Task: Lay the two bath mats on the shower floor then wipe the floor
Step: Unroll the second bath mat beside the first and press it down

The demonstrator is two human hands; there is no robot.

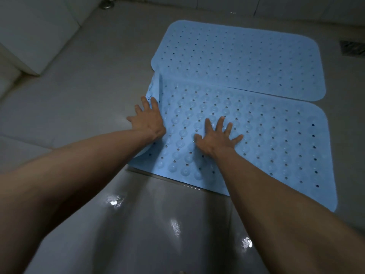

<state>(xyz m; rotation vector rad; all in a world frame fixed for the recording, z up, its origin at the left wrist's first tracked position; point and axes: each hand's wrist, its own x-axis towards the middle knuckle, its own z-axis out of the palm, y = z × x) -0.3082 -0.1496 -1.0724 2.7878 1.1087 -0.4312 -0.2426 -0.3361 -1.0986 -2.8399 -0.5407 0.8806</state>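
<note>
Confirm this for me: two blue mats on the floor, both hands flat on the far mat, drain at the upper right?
Not quite. The head view shows both hands on the near mat, not the far mat: the right hand is spread flat on it, the left hand at its left edge. Both mats are blue, and the drain is upper right.

bare floor (83, 99) left, mats (256, 135) right
</note>
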